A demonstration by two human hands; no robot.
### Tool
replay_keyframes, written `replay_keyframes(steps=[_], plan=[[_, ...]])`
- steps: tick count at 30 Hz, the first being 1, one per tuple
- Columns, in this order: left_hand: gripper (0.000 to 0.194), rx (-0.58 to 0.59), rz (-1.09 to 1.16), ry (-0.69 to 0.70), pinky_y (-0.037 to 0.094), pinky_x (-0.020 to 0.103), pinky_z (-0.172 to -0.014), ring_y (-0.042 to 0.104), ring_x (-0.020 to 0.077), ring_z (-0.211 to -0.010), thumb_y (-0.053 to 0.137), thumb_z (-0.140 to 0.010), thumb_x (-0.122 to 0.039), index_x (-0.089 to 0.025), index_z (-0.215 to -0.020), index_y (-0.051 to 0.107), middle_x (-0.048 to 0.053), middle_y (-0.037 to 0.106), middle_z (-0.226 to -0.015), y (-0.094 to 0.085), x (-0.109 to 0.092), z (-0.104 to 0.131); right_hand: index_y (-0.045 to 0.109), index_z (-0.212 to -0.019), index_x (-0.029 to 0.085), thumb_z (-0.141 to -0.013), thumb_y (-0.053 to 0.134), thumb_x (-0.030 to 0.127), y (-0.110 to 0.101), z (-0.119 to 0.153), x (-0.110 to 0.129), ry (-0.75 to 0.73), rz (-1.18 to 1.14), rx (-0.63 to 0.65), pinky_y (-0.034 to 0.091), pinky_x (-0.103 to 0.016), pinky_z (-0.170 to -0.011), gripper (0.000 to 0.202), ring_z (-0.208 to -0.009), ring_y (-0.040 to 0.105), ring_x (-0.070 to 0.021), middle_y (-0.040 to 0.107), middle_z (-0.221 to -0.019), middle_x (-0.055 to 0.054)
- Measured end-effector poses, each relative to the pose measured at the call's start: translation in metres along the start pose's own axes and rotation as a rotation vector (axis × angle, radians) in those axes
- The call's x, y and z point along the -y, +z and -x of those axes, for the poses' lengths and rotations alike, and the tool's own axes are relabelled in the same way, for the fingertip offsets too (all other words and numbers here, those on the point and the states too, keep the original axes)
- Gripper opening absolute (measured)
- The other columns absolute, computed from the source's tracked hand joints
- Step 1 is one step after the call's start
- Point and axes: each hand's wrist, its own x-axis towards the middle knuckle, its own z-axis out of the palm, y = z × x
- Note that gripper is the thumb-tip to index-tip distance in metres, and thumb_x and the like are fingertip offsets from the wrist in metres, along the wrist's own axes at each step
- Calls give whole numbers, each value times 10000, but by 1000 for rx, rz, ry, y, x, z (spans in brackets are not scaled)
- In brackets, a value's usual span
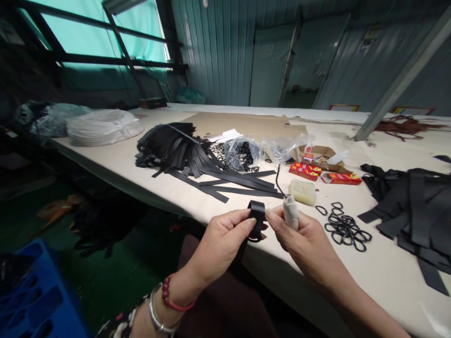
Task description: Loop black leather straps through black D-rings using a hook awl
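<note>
While left grip [223, 237] clamps the upright, loop-up black strap [257, 213], right grip [305, 239] clamps a white-wrapped tool [291, 213].

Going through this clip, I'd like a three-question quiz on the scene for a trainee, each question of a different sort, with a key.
1. What does the left hand hold?
A) A red box
B) A looped black strap
C) A roll of tape

2. True or false: loose black rings lie on the table near the pale yellow block.

3. Fill in the blank: the tool with the white-wrapped handle is held in the ____ hand.

Key: 1. B; 2. true; 3. right
</note>
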Motion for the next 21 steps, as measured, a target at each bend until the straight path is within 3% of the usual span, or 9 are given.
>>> replay_keyframes(steps=[4, 11, 21], plan=[[185, -54, -6, 53, 487, 287, -712, 649, 174, -704, 557, -804, -162, -122, -899, 711, 51, 724, -747, 0, -15, -7, 606, -715, 188, -804, 539, 327, -3, -9, 14, -222, 200, -132, 395, -241, -519, 178, -581, 486, -140, 566, -649, -3], [202, 6, -39, 143, 467, 269, -698, 631, 160, -717, 545, -814, -161, -126, -944, 696, 47, 718, -787, 0, -27, -10, 623, -786, 185, -782, 567, 227, -6, -21, 15, -446, 177, -49, 440, -251, -576, 70, -632, 550, -147, 601, -699, -3], [163, 41, 33, 123, 461, 228, -672, 598, 123, -653, 615, -774, -192, -119, -870, 724, 32, 703, -703, 7, -34, -12, 558, -711, 163, -739, 560, 327, -19, -27, 35, -173, 125, 125, 383, -259, -521, 166, -569, 486, -137, 541, -602, 18]])
